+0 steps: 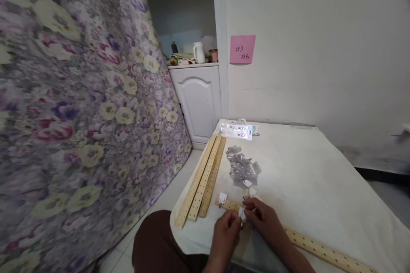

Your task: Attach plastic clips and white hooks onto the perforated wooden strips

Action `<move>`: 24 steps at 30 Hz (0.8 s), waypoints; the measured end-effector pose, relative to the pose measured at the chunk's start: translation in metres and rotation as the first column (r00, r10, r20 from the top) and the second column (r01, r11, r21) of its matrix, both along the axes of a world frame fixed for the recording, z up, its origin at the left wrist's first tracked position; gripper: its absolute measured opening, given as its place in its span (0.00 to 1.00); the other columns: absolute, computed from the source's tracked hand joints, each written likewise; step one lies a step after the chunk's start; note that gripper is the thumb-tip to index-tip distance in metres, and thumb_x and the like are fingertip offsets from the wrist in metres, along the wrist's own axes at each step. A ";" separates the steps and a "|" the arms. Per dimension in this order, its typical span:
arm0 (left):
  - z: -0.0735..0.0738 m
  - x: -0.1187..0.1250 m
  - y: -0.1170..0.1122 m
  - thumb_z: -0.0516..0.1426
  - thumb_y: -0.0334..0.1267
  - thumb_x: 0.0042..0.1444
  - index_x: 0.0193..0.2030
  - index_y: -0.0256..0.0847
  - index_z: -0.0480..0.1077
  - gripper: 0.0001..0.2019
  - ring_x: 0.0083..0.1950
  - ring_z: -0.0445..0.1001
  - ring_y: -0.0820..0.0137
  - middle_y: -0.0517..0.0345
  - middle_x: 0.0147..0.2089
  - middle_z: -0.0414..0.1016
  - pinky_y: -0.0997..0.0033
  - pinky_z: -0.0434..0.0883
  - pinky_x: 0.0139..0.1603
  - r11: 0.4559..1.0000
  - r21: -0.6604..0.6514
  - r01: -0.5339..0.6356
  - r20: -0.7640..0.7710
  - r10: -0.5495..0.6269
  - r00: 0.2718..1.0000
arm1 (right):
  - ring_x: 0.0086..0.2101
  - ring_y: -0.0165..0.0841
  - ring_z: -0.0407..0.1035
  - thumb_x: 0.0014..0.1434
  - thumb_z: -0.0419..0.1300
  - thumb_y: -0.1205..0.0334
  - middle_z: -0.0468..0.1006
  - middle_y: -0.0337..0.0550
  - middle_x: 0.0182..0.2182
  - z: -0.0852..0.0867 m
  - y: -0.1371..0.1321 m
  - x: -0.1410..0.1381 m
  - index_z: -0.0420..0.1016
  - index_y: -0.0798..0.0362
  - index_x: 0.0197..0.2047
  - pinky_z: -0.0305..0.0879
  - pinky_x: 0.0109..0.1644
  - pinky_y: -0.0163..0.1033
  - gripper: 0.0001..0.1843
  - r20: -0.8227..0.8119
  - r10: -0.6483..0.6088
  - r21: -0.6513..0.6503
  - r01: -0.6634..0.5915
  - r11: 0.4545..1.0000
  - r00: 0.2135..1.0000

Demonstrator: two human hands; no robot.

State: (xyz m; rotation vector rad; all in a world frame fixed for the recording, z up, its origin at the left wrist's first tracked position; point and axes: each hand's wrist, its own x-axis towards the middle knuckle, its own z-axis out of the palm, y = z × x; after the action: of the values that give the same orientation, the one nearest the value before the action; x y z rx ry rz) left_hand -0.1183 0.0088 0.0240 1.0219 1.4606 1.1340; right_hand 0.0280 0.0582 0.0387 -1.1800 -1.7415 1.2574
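Strip [320,245] lies along the near edge of the table [320,170], partly hidden by the right hand [264,217]; its fingers and the left hand's [225,229] curl at a tag [242,214], grips indiscernible.

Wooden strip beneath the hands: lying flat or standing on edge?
Flat: the wooden strip shows its broad face, dotted with holes, turned upward.

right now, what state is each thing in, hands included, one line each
left hand, fingers curled at a white piece, grip unclear
right hand, fingers bent at the same piece, grip unclear
holed wooden strip, lying below the hands, partly hidden
three other strips, lying close together
small clear packets, heaped
clear pack, lying beyond the packets
cabinet door, closed
white jug, upright
pink note, stuck up, written on
floral curtain, hanging
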 end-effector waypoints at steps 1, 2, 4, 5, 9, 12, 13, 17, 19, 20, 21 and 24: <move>0.000 -0.001 0.001 0.55 0.45 0.52 0.24 0.40 0.61 0.12 0.21 0.56 0.77 0.68 0.20 0.58 0.77 0.54 0.22 1.000 0.014 -0.003 -0.044 0.004 0.999 | 0.24 0.31 0.68 0.55 0.55 0.57 0.76 0.40 0.28 0.000 0.002 -0.002 0.72 0.53 0.39 0.64 0.30 0.35 0.11 0.015 0.013 -0.003 -0.013 1.000 1.000; 0.000 -0.002 0.002 0.55 0.44 0.52 0.24 0.40 0.62 0.12 0.22 0.58 0.76 0.67 0.21 0.59 0.77 0.55 0.24 1.000 0.028 -0.010 -0.087 0.012 0.996 | 0.25 0.32 0.69 0.55 0.55 0.58 0.76 0.39 0.26 -0.001 0.004 -0.004 0.73 0.53 0.36 0.63 0.29 0.35 0.10 0.028 0.020 -0.005 -0.020 1.000 0.999; 0.000 -0.004 0.004 0.54 0.43 0.53 0.26 0.39 0.65 0.10 0.26 0.62 0.74 0.65 0.23 0.63 0.76 0.59 0.27 0.998 0.054 -0.023 -0.161 0.032 0.986 | 0.26 0.33 0.70 0.55 0.55 0.59 0.76 0.39 0.25 -0.001 0.007 -0.009 0.73 0.53 0.34 0.63 0.30 0.34 0.09 0.050 0.016 0.003 -0.016 1.000 0.999; 0.001 -0.006 0.003 0.53 0.42 0.55 0.28 0.39 0.66 0.10 0.27 0.64 0.73 0.64 0.24 0.65 0.75 0.60 0.29 0.997 0.072 -0.026 -0.194 0.039 0.980 | 0.27 0.33 0.70 0.55 0.55 0.59 0.77 0.39 0.25 -0.001 0.009 -0.011 0.74 0.53 0.33 0.63 0.31 0.34 0.09 0.060 0.005 0.011 -0.006 1.000 0.998; 0.003 -0.008 -0.002 0.51 0.41 0.59 0.35 0.40 0.70 0.09 0.33 0.69 0.69 0.59 0.31 0.72 0.72 0.65 0.36 0.981 0.193 -0.011 -0.346 0.079 0.935 | 0.30 0.34 0.72 0.54 0.54 0.61 0.78 0.40 0.26 -0.002 0.015 -0.017 0.74 0.53 0.32 0.62 0.34 0.35 0.09 0.130 -0.034 0.070 0.025 0.997 0.991; 0.003 -0.008 -0.008 0.51 0.39 0.60 0.38 0.41 0.70 0.08 0.38 0.70 0.66 0.56 0.36 0.72 0.69 0.67 0.40 0.959 0.281 0.039 -0.447 0.095 0.889 | 0.30 0.35 0.72 0.54 0.53 0.61 0.78 0.41 0.26 -0.002 0.019 -0.020 0.74 0.53 0.32 0.62 0.35 0.36 0.10 0.197 -0.075 0.107 0.054 0.993 0.978; 0.002 -0.008 -0.010 0.50 0.38 0.60 0.39 0.42 0.70 0.08 0.39 0.71 0.66 0.55 0.37 0.72 0.69 0.67 0.42 0.952 0.300 0.060 -0.467 0.092 0.880 | 0.30 0.35 0.71 0.54 0.52 0.62 0.78 0.41 0.26 -0.002 0.019 -0.020 0.74 0.53 0.32 0.61 0.35 0.36 0.10 0.208 -0.086 0.117 0.062 0.991 0.974; -0.004 -0.008 -0.013 0.49 0.36 0.62 0.44 0.43 0.69 0.09 0.43 0.71 0.66 0.53 0.41 0.72 0.68 0.68 0.45 0.935 0.334 0.123 -0.513 0.070 0.856 | 0.30 0.34 0.71 0.54 0.52 0.63 0.78 0.41 0.27 -0.002 0.019 -0.021 0.74 0.53 0.32 0.61 0.35 0.36 0.10 0.210 -0.118 0.157 0.085 0.984 0.971; -0.007 -0.008 -0.012 0.49 0.35 0.62 0.44 0.44 0.69 0.09 0.44 0.71 0.66 0.53 0.41 0.72 0.68 0.68 0.46 0.928 0.345 0.142 -0.526 0.066 0.848 | 0.30 0.34 0.70 0.55 0.52 0.63 0.78 0.41 0.27 -0.003 0.019 -0.021 0.74 0.53 0.32 0.61 0.35 0.35 0.10 0.204 -0.131 0.165 0.097 0.981 0.970; -0.009 -0.008 -0.012 0.49 0.35 0.62 0.45 0.44 0.69 0.10 0.44 0.71 0.66 0.53 0.42 0.72 0.68 0.69 0.46 0.925 0.351 0.147 -0.531 0.067 0.845 | 0.30 0.34 0.70 0.55 0.52 0.63 0.78 0.41 0.27 -0.004 0.019 -0.021 0.74 0.53 0.32 0.61 0.35 0.35 0.10 0.203 -0.136 0.168 0.103 0.980 0.970; -0.010 -0.008 -0.012 0.49 0.35 0.62 0.45 0.44 0.69 0.10 0.44 0.71 0.66 0.53 0.42 0.72 0.68 0.69 0.46 0.923 0.354 0.149 -0.536 0.070 0.842 | 0.30 0.34 0.71 0.55 0.52 0.62 0.78 0.41 0.27 -0.005 0.018 -0.021 0.74 0.53 0.31 0.61 0.36 0.35 0.10 0.202 -0.142 0.172 0.108 0.979 0.969; -0.011 -0.008 -0.013 0.49 0.35 0.62 0.45 0.44 0.69 0.10 0.44 0.71 0.66 0.53 0.41 0.72 0.67 0.69 0.45 0.921 0.358 0.153 -0.547 0.074 0.834 | 0.31 0.33 0.71 0.55 0.52 0.63 0.78 0.41 0.28 -0.007 0.017 -0.022 0.75 0.52 0.32 0.61 0.37 0.34 0.10 0.201 -0.158 0.183 0.122 0.976 0.967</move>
State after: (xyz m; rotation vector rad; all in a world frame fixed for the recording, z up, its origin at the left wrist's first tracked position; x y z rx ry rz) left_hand -0.1265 -0.0040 0.0131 1.7716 1.6748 1.1801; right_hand 0.0061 0.0755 0.0314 -1.3525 -1.8419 0.9064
